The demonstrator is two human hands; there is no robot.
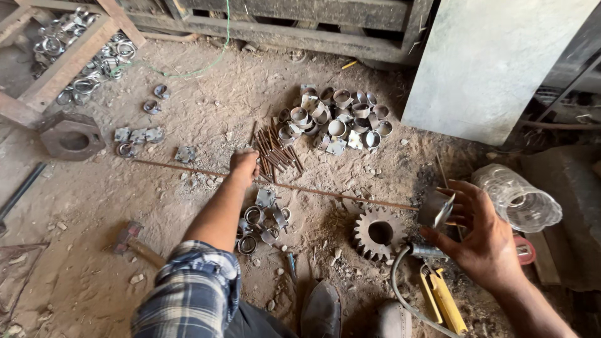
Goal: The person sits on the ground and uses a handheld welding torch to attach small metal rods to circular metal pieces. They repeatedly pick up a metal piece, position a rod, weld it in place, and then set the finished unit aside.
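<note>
Dirt floor (pixel 125 206) (left hand (pixel 244 166) on rods (pixel 275 153))

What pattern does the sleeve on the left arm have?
The sleeve is plaid, blue and white, in the head view.
</note>
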